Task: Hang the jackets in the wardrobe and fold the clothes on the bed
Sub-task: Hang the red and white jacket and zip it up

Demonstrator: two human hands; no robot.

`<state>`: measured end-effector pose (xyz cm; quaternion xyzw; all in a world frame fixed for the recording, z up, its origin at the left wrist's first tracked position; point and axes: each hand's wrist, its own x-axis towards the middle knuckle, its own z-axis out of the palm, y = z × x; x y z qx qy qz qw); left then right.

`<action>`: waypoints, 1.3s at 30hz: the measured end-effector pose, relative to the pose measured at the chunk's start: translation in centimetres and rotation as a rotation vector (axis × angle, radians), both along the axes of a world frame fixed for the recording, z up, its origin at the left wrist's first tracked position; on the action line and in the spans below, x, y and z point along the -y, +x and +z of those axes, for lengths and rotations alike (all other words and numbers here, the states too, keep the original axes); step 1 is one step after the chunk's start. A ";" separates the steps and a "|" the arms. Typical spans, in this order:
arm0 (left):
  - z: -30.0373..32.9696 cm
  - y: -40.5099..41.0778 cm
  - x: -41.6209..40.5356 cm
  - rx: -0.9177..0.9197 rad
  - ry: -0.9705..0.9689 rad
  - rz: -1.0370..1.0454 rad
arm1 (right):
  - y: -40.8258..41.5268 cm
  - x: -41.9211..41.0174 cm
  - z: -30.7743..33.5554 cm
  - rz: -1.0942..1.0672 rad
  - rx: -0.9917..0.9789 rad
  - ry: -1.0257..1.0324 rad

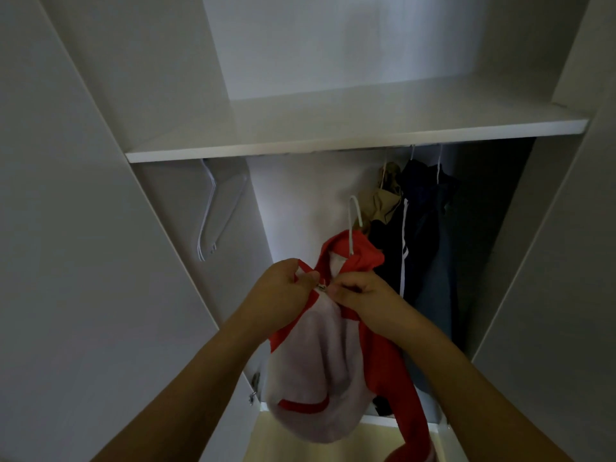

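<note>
Looking from the head camera into the open white wardrobe [333, 141], both hands meet at the collar of a red hooded jacket with a pale fleecy lining [353, 331], which sits on a white wire hanger [352, 225] held below and in front of the wardrobe's shelf, not yet on any rail. The left hand [283, 291] pinches the left edge of the collar, fingers curled on the cloth, while the right hand [361, 293] pinches the opposite edge just beside the small metal zip pull [322, 287]; the two hands are almost touching. Right of the red jacket, under the same shelf, a tan garment [383, 201] and a dark navy jacket with a white stripe [416, 248] already hang, and far left of it a bunch of bare white hangers [213, 215] dangles. The risk, as I judge it, is that neither hand grips the hanger itself, so a tug on the zip could slide the jacket off one shoulder or tip the hook sideways. The heavy hood [313, 395] drooping forward adds pull, and the hook could snag the neighbouring clothes when raised.
</note>
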<state>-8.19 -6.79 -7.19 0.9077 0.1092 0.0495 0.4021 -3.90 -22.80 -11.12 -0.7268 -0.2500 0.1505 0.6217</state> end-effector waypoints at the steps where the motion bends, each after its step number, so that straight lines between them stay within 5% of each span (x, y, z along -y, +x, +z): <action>1: -0.3 0.0 0.2 0.004 0.025 -0.008 | 0.1 -0.1 -0.3 -0.003 0.002 -0.001; 5: -0.3 0.3 -0.5 0.081 0.070 0.088 | 1.0 0.7 -1.2 -0.082 -0.017 -0.068; 9: 2.7 0.3 -4.2 0.167 -0.262 0.303 | 2.3 3.3 -2.7 -0.167 -0.102 -0.183; 10: 3.1 0.3 -4.8 0.162 -0.220 0.320 | 2.4 3.6 -2.9 -0.180 -0.138 -0.186; 14: 1.9 0.5 -4.1 0.036 0.690 0.285 | 3.0 2.7 -1.7 -0.193 -0.269 -0.073; 16: -0.1 0.5 -2.9 0.062 0.855 0.100 | 3.1 2.1 -0.5 -0.140 -0.252 -0.041; 20: -3.0 1.2 -0.2 -0.067 0.630 -0.327 | 3.0 1.2 1.4 -0.042 -0.108 -0.090; 25: -3.3 0.4 -1.4 0.148 0.504 -0.272 | 3.9 3.2 1.9 -0.128 0.021 -0.283; 29: -2.0 -0.6 -6.7 -0.102 0.818 0.095 | 4.8 5.8 2.4 -0.275 0.002 -0.305; 31: -2.0 -0.6 -6.2 -0.220 0.966 0.043 | 4.7 5.3 3.1 -0.252 -0.022 -0.224; 36: -3.0 1.0 1.7 -0.045 0.363 -0.309 | 3.9 2.8 5.1 -0.066 0.100 -0.188; 39: -3.7 0.8 2.4 0.054 0.421 -0.268 | 4.4 3.5 5.1 -0.090 0.124 -0.231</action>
